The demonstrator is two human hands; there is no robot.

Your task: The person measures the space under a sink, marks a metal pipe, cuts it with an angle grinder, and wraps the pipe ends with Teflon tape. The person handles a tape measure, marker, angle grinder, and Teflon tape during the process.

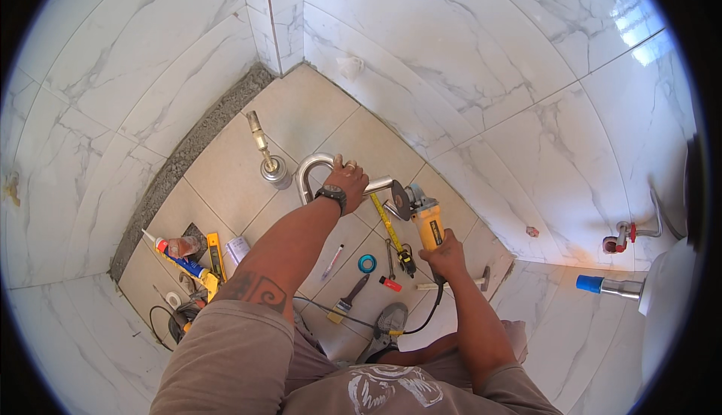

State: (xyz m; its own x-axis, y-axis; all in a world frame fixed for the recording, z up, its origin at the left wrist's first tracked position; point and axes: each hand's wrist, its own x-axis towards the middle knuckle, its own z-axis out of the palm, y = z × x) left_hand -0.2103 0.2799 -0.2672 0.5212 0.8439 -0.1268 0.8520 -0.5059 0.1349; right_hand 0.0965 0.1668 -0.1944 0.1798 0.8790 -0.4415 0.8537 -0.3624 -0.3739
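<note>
My left hand point(350, 179) is closed over a bent chrome pipe point(304, 180), whose straight end points right. In my right hand point(447, 255) is a yellow angle grinder point(430, 223), gripped by its rear body. The grinder's dark cutting disc point(402, 201) stands at the straight end of the pipe; whether they touch, I cannot tell. A short chrome piece point(390, 209) shows beside the disc. Below lies a tape measure point(407, 260) with its yellow blade drawn out toward the pipe. The grinder's cord runs down from my right hand past my foot.
On the tiled floor are a torch canister point(276, 172), a pen point(332, 262), a teal tape roll point(367, 263), a spanner point(389, 258), a paintbrush point(347, 301) and a hammer point(482, 280). A caulking gun point(194, 270) and a yellow level point(216, 255) lie left. Marbled walls enclose the corner; a valve point(621, 237) juts out right.
</note>
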